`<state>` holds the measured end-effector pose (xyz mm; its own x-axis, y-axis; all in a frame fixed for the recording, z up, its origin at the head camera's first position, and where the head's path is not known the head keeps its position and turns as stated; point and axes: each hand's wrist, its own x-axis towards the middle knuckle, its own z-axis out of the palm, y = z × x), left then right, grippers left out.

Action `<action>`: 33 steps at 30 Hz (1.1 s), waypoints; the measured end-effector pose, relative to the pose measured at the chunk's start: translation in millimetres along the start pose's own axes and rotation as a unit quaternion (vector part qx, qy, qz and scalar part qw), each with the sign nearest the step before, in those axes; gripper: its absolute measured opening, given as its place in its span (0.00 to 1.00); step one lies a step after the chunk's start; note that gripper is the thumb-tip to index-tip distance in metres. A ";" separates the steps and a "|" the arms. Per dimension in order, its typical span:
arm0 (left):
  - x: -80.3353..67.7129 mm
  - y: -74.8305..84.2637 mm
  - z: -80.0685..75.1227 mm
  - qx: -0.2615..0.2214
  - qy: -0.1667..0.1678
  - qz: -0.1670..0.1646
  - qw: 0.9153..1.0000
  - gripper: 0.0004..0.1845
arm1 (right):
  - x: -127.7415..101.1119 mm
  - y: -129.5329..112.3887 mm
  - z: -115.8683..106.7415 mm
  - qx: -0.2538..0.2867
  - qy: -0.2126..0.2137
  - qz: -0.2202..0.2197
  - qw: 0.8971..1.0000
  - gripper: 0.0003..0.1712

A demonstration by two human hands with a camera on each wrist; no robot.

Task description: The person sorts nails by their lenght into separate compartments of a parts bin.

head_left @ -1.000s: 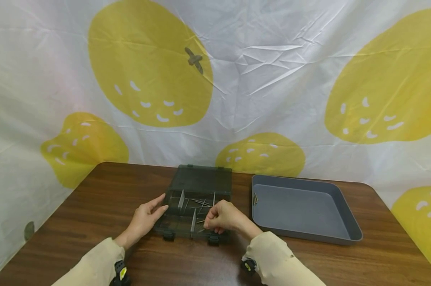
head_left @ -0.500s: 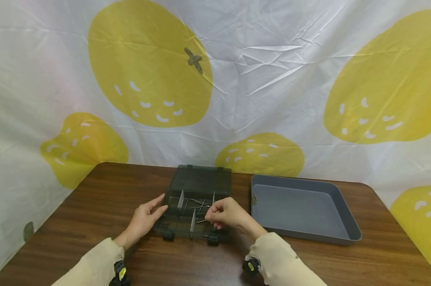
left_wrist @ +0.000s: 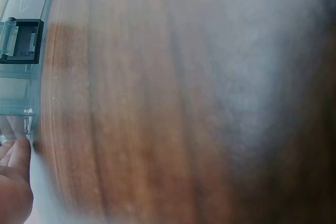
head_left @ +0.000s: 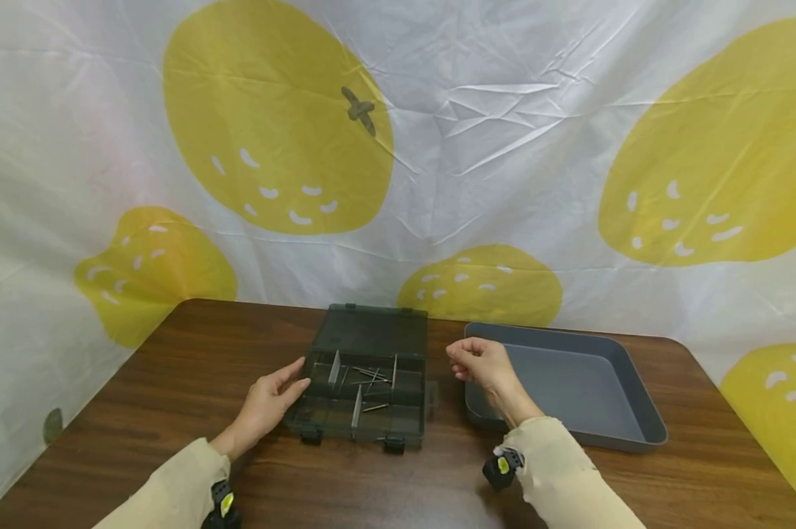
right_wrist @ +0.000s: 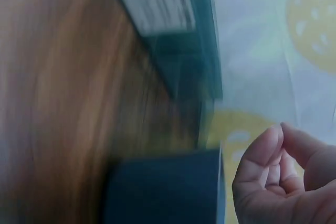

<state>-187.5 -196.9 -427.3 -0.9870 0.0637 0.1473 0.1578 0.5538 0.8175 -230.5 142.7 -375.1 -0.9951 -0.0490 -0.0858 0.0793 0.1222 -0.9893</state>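
Midway: left hand (head_left: 263, 408) flat against the organizer box (head_left: 363, 382), right hand (head_left: 480, 361) curled (contents unclear) over the tray (head_left: 629, 382); nails (head_left: 370, 376) left.

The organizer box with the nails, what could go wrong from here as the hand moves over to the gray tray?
The right hand hangs over the gray tray's near-left corner with curled fingers; whether it pinches a nail cannot be seen, so a thin nail might slip out onto the table. The organizer box lies open with loose nails; the left hand only touches its left edge, so a bump could shift it and scatter them.
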 end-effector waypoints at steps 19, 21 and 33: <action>0.2 2.0 -0.1 -0.008 -0.002 -0.007 1.000 0.28 | 20.8 21.1 -43.6 -0.014 0.041 0.062 0.997 0.13; 0.1 2.3 -0.1 -0.006 -0.003 -0.008 1.000 0.28 | 21.5 23.5 -43.8 -0.021 0.039 0.063 0.997 0.13; -0.9 2.2 -0.7 -0.002 -0.003 -0.006 1.000 0.28 | 26.2 31.1 -36.5 -0.105 0.069 0.058 0.990 0.09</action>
<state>-186.3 -196.3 -425.3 -0.9890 0.0619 0.1345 0.1462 0.5509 0.8217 -256.2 181.4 -403.8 -0.9799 0.1108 -0.1657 0.1932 0.3240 -0.9261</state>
